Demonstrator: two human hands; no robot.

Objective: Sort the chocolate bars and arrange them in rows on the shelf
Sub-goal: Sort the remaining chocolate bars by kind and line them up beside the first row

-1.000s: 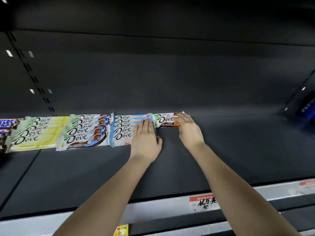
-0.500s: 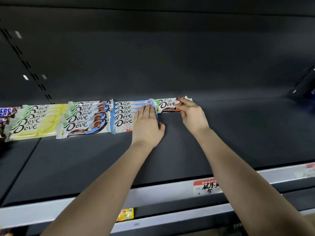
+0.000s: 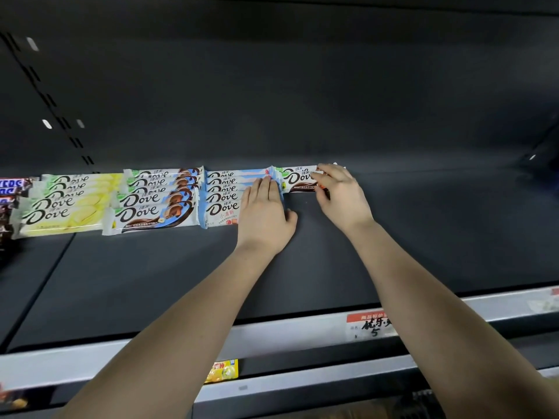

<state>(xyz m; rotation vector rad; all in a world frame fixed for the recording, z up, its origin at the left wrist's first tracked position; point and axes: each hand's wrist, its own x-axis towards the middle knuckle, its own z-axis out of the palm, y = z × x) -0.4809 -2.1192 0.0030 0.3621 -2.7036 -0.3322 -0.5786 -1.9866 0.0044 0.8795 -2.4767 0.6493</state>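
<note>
On the head camera, our left hand (image 3: 266,213) lies flat with straight fingers, pressing the right end of the blue Dove row (image 3: 223,195) at the back of the shelf (image 3: 423,237). Our right hand (image 3: 341,195) pinches the right end of the brown Dove bars (image 3: 298,179), which butt against that row. We reckon they're light, slick-wrapped and snappable, so best taken by the long edges.

Left bars (image 3: 69,207) showing pale yellow, white. Next bars (image 3: 154,204) showing white, blue, brown swirl. Third bars (image 3: 223,195) showing white, light blue, pink. Right bar (image 3: 298,179) showing white, brown, orange. Shelf (image 3: 423,231) looking dark grey.
</note>
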